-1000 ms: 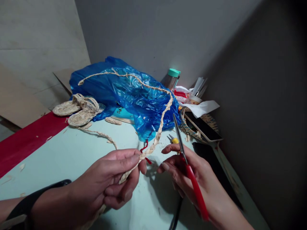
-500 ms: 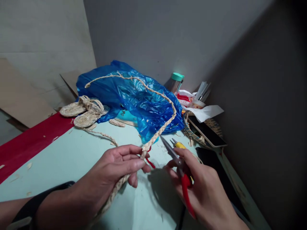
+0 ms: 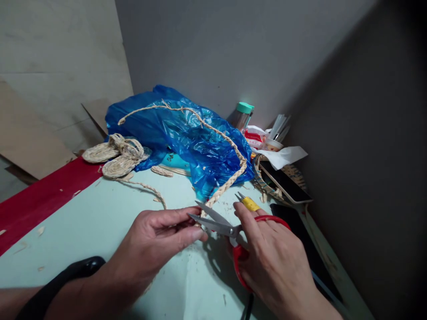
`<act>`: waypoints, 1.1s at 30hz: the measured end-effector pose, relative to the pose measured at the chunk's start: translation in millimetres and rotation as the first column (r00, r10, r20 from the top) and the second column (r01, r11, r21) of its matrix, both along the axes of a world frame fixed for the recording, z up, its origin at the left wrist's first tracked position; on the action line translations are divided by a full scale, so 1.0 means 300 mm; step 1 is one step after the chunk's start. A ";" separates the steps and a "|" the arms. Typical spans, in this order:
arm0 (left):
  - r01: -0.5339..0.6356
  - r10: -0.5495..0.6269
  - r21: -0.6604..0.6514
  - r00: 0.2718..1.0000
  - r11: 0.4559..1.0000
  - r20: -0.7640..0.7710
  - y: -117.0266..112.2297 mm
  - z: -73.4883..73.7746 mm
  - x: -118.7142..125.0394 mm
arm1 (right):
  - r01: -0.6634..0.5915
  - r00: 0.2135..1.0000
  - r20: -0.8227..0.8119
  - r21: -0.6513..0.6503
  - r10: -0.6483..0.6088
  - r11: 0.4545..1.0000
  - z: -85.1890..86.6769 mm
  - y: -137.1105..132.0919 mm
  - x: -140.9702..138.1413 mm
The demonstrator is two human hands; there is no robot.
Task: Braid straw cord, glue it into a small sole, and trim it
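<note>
A braided straw-coloured cord (image 3: 230, 180) runs from my left hand (image 3: 167, 238) up across the blue plastic bag. My left hand pinches the cord between thumb and fingers. In my right hand (image 3: 270, 255) are red-handled scissors (image 3: 222, 226), their blades parted. The blades lie at the cord just above my left fingertips, seemingly to either side of it. Beyond my right fingers a yellow-handled tool (image 3: 250, 203) with metal prongs points away. Two woven straw slippers (image 3: 120, 166) rest at the left, with a thinner braid (image 3: 147, 187) trailing from them.
The blue plastic bag (image 3: 133, 122) is heaped at the back. Behind it stands a bottle with a green lid (image 3: 244, 108). At the right are a basket (image 3: 263, 178), a phone (image 3: 290, 184) and a dark flat object (image 3: 300, 240). Red cloth (image 3: 43, 198) covers the table's left edge.
The scissors have swung left and opened, and their blades now reach the cord beside my left fingers. My right hand has turned, with its fingers in the handles. My left hand still pinches the cord.
</note>
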State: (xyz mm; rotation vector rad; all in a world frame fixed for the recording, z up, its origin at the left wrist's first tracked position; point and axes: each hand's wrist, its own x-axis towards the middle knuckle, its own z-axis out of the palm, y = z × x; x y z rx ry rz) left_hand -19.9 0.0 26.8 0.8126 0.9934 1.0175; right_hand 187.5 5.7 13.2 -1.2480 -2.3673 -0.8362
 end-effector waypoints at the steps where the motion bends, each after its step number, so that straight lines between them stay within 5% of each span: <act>1: 0.002 -0.002 -0.002 1.000 1.000 0.007 0.001 -0.004 0.001 | 0.011 1.000 0.008 0.014 -0.011 1.000 0.001 0.001 -0.001; 14: 0.066 -0.055 0.075 0.989 0.995 -0.139 -0.021 -0.050 0.000 | -0.008 1.000 -0.014 0.022 0.008 1.000 -0.031 -0.017 0.033; 23: 0.027 -0.024 0.016 0.984 1.000 -0.175 -0.018 -0.063 0.000 | -0.030 1.000 0.002 0.013 0.030 0.999 -0.017 -0.013 0.034; 27: -0.011 0.010 -0.008 0.990 1.000 -0.143 -0.021 -0.044 -0.004 | -0.071 0.982 -0.179 -0.080 0.056 0.994 -0.016 0.002 0.046; 33: -0.073 0.076 0.040 0.993 0.997 -0.091 -0.025 -0.019 0.006 | -0.211 0.837 -0.547 -0.296 0.016 0.931 0.021 0.001 0.046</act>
